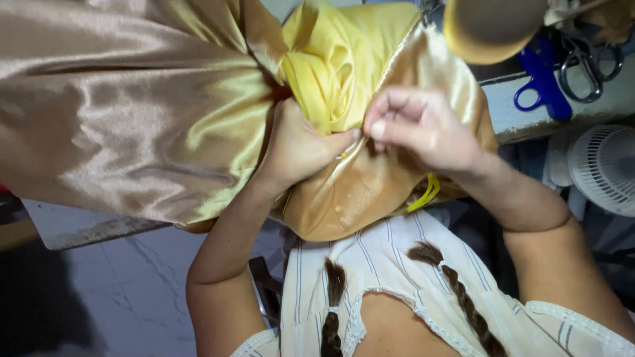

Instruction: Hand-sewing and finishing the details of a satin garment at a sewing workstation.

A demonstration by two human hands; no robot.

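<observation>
Fabric, gold satin (pixel 132 106), one large glossy piece: spreads from the upper left corner across to the middle of the view and hangs over the near edge of the surface (pixel 92 228). Its long axis runs left to right; the gathered end points right, toward the hands. Fabric, yellow lining (pixel 344 59), matt, bunched in folds at upper centre and wrapped on both sides by the satin. A thin yellow strip (pixel 426 193) hangs below the bundle on the right.

Left hand (pixel 297 149): closed in a full grip on the bunched satin and lining at the middle of the view, thumb pressed along the seam. Right hand (pixel 420 125): fingers curled in, thumb and forefinger pinched together at the seam just beside the left thumb; whatever is pinched there is too small to tell.

Packages, labels, signs: not discernible. Surface: pale, worn and chipped along its edge, seen at lower left and again at right (pixel 529 125). On it at upper right lie blue-handled scissors (pixel 539 82) and, beside them, metal-handled scissors (pixel 589 69). A rounded tan object (pixel 489 26) sits at the top edge. Below the surface at right stands a white fan (pixel 605 168). Floor (pixel 132 291): pale marbled tiles.
</observation>
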